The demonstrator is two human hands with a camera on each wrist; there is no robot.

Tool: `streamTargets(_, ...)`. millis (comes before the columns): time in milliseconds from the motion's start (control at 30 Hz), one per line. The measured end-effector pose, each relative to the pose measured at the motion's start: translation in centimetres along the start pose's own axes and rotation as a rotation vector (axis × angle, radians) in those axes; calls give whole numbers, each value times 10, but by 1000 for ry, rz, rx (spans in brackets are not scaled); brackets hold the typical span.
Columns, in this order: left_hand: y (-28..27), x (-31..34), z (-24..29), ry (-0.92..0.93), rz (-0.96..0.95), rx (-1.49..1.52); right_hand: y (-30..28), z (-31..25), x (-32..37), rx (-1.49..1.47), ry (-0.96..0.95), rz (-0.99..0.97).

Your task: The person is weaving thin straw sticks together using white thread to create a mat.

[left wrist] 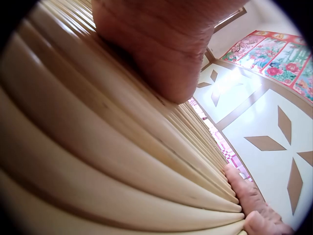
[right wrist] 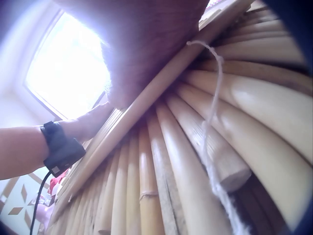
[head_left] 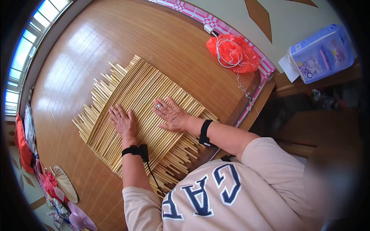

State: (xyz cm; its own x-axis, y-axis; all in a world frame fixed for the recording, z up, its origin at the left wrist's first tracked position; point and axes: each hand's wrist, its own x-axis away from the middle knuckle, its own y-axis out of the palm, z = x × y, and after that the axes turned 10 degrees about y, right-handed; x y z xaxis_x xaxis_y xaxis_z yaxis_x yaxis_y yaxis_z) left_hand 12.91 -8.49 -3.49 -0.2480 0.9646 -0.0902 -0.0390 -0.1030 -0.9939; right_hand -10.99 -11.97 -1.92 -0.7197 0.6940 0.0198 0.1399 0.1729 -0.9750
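Observation:
A panel of many slim, pale bamboo sticks (head_left: 144,104) laid side by side lies on the brown surface, with uneven stick ends beyond two crosswise strips. My left hand (head_left: 124,122) rests on its left part, fingers extended. Farther right, my right hand (head_left: 173,116), a ring on one finger, lies on the sticks with its fingers spread. In the left wrist view, the heel of the left hand (left wrist: 151,44) is over the sticks, fingers of the right hand (left wrist: 254,200) beyond. A knotted white string (right wrist: 212,127) hangs across the stick ends near the right hand (right wrist: 146,44).
A red plastic bag (head_left: 239,54) with a white cable sits at the far right edge. A purple tissue pack (head_left: 322,54) stands on the right. Along the left edge lie a woven fan (head_left: 65,184), a pink hat (head_left: 81,217) and red cloth (head_left: 23,144).

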Motion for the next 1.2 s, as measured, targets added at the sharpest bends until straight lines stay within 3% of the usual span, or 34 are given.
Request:
streamTargets(333,6,0,-7,2,30,13,3,0,-2,72,4,-20)
streamTargets(400,5,2,-10,35,112,166,2,0,-2,52,5,3)
streamTargets(600,-14,21,-16,130,206,164,-5,1,-1,57,-15,-77)
streamTargets(733,-51,86,13,137,43,155,1,1,-3,15,11,-37)
streamTargets(867,-40,135,18,92,-16,112,9,4,-3,49,-17,42)
streamTargets(1200,-29,143,23,68,-3,95,11,7,-3,12,-44,82)
